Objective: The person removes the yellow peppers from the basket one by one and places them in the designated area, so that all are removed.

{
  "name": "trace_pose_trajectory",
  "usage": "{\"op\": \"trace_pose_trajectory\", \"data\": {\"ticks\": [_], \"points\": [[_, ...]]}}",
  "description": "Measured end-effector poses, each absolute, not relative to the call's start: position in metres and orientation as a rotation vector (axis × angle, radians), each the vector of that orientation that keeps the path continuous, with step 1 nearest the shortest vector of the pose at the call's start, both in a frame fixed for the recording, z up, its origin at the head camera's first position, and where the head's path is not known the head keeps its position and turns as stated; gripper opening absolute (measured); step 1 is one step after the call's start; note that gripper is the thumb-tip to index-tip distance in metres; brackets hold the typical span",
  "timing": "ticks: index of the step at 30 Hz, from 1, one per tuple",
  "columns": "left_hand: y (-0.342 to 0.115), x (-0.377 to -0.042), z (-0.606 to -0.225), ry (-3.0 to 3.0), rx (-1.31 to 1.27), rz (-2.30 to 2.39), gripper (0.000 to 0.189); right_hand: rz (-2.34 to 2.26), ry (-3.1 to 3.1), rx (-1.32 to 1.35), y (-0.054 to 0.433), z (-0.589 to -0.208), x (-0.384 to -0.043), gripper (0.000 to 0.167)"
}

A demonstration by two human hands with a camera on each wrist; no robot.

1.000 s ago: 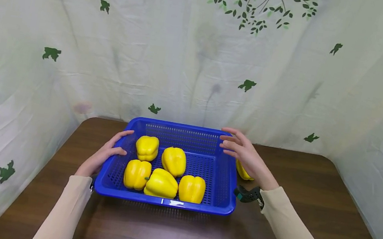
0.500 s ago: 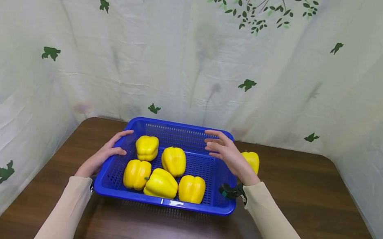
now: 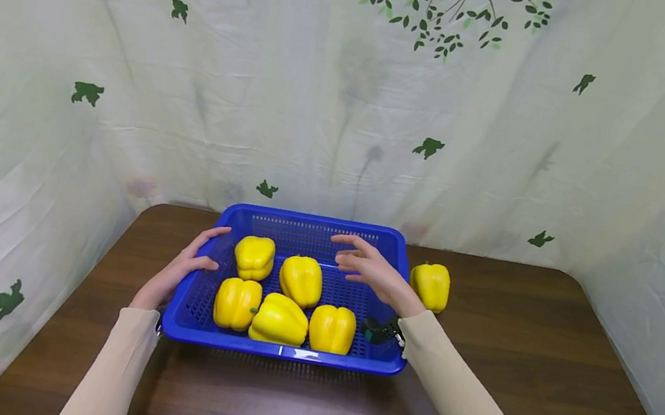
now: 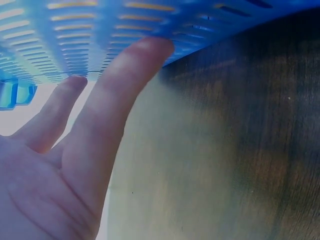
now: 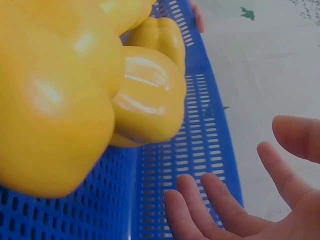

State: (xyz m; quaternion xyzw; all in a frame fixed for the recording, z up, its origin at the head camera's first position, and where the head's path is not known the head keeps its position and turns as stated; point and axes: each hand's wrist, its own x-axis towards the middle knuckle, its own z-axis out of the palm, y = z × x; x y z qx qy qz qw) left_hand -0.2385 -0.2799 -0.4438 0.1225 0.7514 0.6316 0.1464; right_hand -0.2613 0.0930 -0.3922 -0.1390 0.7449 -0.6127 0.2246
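Note:
A blue plastic basket [image 3: 361, 360] stands on the table with several yellow bell peppers [image 3: 280, 319] in it. My left hand [image 3: 179, 271] grips its left rim, thumb and forefinger lying over the edge. In the left wrist view, fingertips [image 4: 155, 47] press against the slotted outer wall. My right hand [image 3: 374, 271] hovers over the basket's right part, holding nothing, fingers spread and pointing left. Close up in the right wrist view, one bell pepper [image 5: 50, 115] fills the left side, apart from the fingers. Another yellow bell pepper [image 3: 432, 285] stands on the table, right of the basket.
The brown wooden table [image 3: 539, 382] reaches out on both sides of the basket and in front of it. A pale curtain [image 3: 349, 95] with printed leaves hangs right behind the table and along its sides.
My right hand has moved left from the basket's right rim to over its inside, uncovering the bell pepper on the table. The left hand, basket and peppers have stayed in place.

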Motion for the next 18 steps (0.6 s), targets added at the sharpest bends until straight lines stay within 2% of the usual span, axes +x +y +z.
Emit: {"op": "trace_pose_trajectory", "data": {"ticks": [18], "points": [[-0.281, -0.239, -0.445, 2.159, 0.344, 1.818, 0.065, -1.501, 2.067, -0.438, 0.071, -0.397, -0.266, 0.045]]}}
